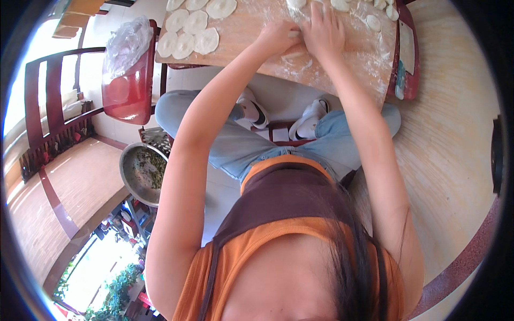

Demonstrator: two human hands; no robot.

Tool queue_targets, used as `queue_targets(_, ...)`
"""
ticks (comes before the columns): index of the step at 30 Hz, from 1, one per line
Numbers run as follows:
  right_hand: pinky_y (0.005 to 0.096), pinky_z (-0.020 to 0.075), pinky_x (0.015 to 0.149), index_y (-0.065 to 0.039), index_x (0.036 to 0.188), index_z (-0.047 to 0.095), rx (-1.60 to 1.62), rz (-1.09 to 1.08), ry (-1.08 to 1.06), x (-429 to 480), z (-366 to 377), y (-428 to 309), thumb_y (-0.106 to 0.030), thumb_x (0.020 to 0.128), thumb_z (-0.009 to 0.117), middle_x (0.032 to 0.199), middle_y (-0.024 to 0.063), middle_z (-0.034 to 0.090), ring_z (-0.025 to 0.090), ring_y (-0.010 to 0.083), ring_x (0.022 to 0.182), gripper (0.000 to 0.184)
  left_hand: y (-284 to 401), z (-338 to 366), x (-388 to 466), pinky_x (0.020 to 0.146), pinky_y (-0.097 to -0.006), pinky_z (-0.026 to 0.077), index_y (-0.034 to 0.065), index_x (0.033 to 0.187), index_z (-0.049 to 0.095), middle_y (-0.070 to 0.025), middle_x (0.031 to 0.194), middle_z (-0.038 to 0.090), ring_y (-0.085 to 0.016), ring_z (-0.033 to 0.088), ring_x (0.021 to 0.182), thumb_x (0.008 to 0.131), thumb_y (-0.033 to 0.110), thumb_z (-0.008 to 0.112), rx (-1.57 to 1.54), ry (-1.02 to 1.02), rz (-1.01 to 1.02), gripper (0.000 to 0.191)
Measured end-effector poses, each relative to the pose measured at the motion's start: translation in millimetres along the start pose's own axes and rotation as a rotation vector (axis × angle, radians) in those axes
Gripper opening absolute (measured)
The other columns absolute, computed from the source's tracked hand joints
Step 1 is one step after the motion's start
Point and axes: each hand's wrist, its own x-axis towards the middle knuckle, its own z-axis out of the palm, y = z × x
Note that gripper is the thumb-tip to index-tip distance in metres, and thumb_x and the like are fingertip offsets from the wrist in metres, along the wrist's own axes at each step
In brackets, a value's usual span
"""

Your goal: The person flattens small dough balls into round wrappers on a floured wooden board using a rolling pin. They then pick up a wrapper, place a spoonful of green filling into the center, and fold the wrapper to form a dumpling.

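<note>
My left hand (281, 37) is low over a floured wooden board (245, 44), its fingers curled inward. A small pale bit, perhaps dough, shows at its fingertips, but I cannot tell whether it is gripped. Right beside it, my right hand (324, 34) lies palm down with fingers stretched toward the far edge. Whatever is under that palm is hidden. Just beyond the hands is a pale dough piece (296, 4), with another dough piece (340, 5) to its right. Several flat round dough wrappers (196, 22) rest at the board's left, some overlapping. One small dough disc (373, 23) sits at the right.
More small dough lumps (392, 13) are at the far right corner. A red chair (130, 96) on the left carries a clear plastic bag (128, 44). Near my left elbow stands a metal bowl (138, 186) with chopped green filling. A red stool (411, 86) adjoins the board's right edge.
</note>
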Motion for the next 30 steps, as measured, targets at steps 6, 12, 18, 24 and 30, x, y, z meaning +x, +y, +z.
queue_targets(6, 0.0517, 0.0276, 0.115, -0.005, 0.137, 0.054, -0.088, -0.028, -0.049, -73.9, -31.4, 13.0, -0.028, 0.092, 0.056, 0.146, 0.0253, 0.048, 0.040, 0.0389, 0.141, 0.051, -29.9, -14.6, -17.4, 0.080, -0.0423, 0.055, 0.0049, 0.104, 0.072, -0.0168, 0.097, 0.072, -0.034, 0.069, 0.090, 0.084, 0.030, 0.068, -0.315, -0.070, -0.252, 0.033)
queue_targets(12, 0.0523, 0.0323, 0.111, -0.005, 0.139, 0.053, -0.096, -0.006, 0.106, 7.5, 9.3, -6.9, -0.031, 0.093, 0.052, 0.140, 0.0226, 0.055, 0.044, 0.0372, 0.138, 0.052, -9.3, -1.8, -9.3, 0.080, -0.0413, 0.054, 0.0034, 0.103, 0.072, -0.0177, 0.092, 0.073, -0.031, 0.070, 0.088, 0.084, 0.031, 0.070, -0.033, 0.020, -0.122, 0.033)
queue_targets(18, 0.0524, 0.0307, 0.110, 0.000, 0.129, 0.059, -0.086, -0.039, 0.076, -56.0, -23.3, -6.2, -0.030, 0.090, 0.058, 0.138, 0.0234, 0.056, 0.046, 0.0371, 0.134, 0.049, -30.7, -22.3, -4.2, 0.076, -0.0350, 0.053, 0.0041, 0.105, 0.071, -0.0122, 0.089, 0.072, -0.021, 0.067, 0.082, 0.086, 0.030, 0.072, -0.206, -0.102, -0.123, 0.032)
queue_targets(24, 0.0523, 0.0320, 0.109, -0.002, 0.126, 0.060, -0.138, 0.027, 0.079, -11.3, -19.0, -22.6, -0.030, 0.092, 0.057, 0.136, 0.0226, 0.057, 0.048, 0.0361, 0.134, 0.045, -35.4, -15.5, -19.0, 0.076, -0.0383, 0.054, 0.0042, 0.113, 0.067, -0.0142, 0.091, 0.073, -0.026, 0.070, 0.083, 0.081, 0.030, 0.076, -0.188, -0.015, -0.233, 0.042)
queue_targets(30, 0.0484, 0.0364, 0.103, -0.009, 0.132, 0.058, -0.022, -0.066, 0.050, -21.8, -5.9, -14.4, -0.031, 0.093, 0.058, 0.138, 0.0142, 0.057, 0.053, 0.0285, 0.127, 0.045, -24.0, -12.1, -21.0, 0.075, -0.0410, 0.055, 0.0031, 0.108, 0.072, -0.0162, 0.091, 0.073, -0.032, 0.070, 0.083, 0.075, 0.024, 0.078, -0.073, 0.100, -0.205, 0.039)
